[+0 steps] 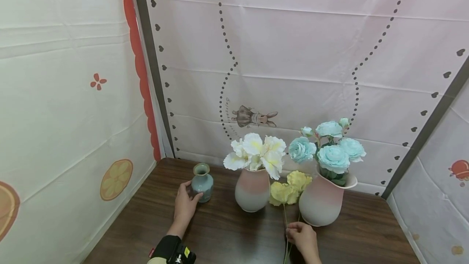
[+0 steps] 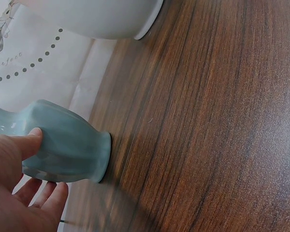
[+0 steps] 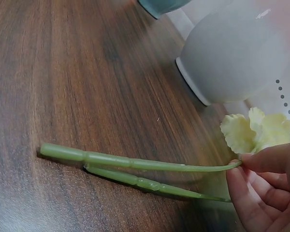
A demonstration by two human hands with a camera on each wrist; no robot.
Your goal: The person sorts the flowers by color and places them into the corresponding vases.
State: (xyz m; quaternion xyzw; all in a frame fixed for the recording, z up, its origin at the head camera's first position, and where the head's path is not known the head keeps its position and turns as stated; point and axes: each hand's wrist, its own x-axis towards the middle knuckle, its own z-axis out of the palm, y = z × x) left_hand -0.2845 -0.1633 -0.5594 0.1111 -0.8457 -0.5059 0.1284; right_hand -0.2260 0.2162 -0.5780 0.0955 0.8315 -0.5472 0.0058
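Note:
My left hand [image 1: 185, 206] grips a small blue-green vase [image 1: 202, 185] from its left side; its thumb lies on one face and its fingers curl behind. The vase stands upright at the table's left, its mouth bare of flowers. At the front, my right hand [image 1: 304, 238] pinches the green stem [image 3: 111, 160] of a yellow artificial flower [image 1: 284, 193] between thumb and index finger. A second stem [image 3: 145, 183] runs beside it, leading under the fingers; whether they hold it too I cannot tell. Both yellow heads lean between two larger vases.
A pink-and-white vase [image 1: 253, 196] with white flowers [image 1: 254, 152] stands mid-table. To its right, a pink-and-white pitcher-like vase [image 1: 320, 205] holds blue flowers [image 1: 333, 158]. Printed cloth walls [image 1: 293, 44] enclose the brown wooden table [image 1: 220, 235] at back and sides.

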